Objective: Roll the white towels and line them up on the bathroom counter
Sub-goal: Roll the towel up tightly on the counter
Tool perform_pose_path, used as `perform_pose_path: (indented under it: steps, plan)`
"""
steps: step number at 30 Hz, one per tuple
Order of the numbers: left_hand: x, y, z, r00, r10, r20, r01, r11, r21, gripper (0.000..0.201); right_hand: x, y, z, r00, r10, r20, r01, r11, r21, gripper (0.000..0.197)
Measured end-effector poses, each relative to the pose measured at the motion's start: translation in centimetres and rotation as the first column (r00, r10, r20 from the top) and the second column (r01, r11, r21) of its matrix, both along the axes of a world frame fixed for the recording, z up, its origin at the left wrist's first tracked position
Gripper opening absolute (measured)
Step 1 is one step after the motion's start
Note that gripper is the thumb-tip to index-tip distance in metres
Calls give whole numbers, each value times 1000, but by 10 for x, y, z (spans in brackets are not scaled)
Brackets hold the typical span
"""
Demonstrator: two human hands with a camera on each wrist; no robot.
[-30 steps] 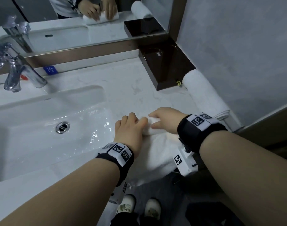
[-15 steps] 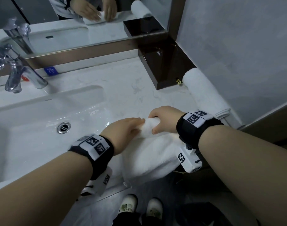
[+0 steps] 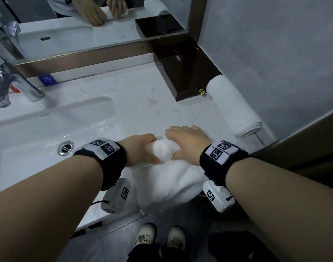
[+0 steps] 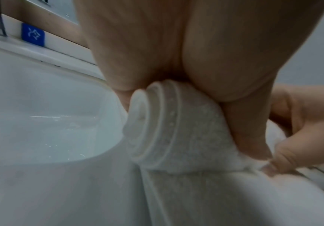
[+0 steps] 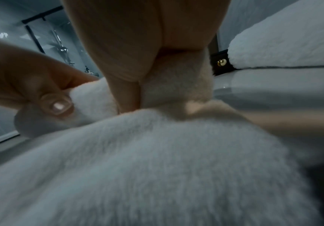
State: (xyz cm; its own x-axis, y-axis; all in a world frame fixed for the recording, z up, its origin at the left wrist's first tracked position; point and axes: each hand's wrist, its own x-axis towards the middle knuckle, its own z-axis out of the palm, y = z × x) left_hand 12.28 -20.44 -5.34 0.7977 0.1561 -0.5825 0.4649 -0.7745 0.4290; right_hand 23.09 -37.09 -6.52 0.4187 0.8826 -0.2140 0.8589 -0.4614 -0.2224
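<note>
A white towel (image 3: pixel 167 178) lies over the counter's front edge, its far end wound into a tight roll (image 3: pixel 162 149). My left hand (image 3: pixel 141 150) grips the roll's left end, thumb on the near side; its spiral end (image 4: pixel 147 120) shows in the left wrist view. My right hand (image 3: pixel 186 142) curls over the roll's right part, thumb (image 5: pixel 126 93) pressed into the pile. The unrolled part (image 5: pixel 137 168) hangs toward the floor. A finished rolled towel (image 3: pixel 231 106) lies against the right wall.
The sink basin (image 3: pixel 29 140) with its drain (image 3: pixel 66 148) lies left of the towel, the tap (image 3: pixel 8 86) at back left. A dark wooden box (image 3: pixel 182 72) stands in the back right corner under the mirror. White marble counter (image 3: pixel 139 103) stretches between.
My left hand has shifted from on top of the roll to gripping its left end, wrist swung left. The roll has grown thicker and come nearer the front edge.
</note>
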Motion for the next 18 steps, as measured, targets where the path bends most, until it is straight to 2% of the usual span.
perform_pose_path:
  steps: [2, 6, 9, 12, 18]
  plan:
    - [1, -2, -2, 999, -17, 33, 16, 999, 36, 51, -1, 1, -4, 998, -13, 55, 12, 1000, 20, 49]
    - [3, -3, -2, 994, -51, 100, 32, 982, 187, 50, 1, -1, -10, 992, -35, 122, 27, 997, 66, 36]
    - [7, -2, -3, 984, -127, 128, 82, 947, 311, 54, 7, 0, -9, 994, -89, 59, 85, 993, 76, 42]
    - [11, 0, -6, 972, -201, 122, 134, 900, 415, 59, 12, 3, -5, 990, -139, 22, 139, 990, 26, 36]
    - [14, 4, -10, 941, -271, 201, 127, 836, 534, 56, 22, 1, -3, 986, -165, -3, 165, 984, -67, 61]
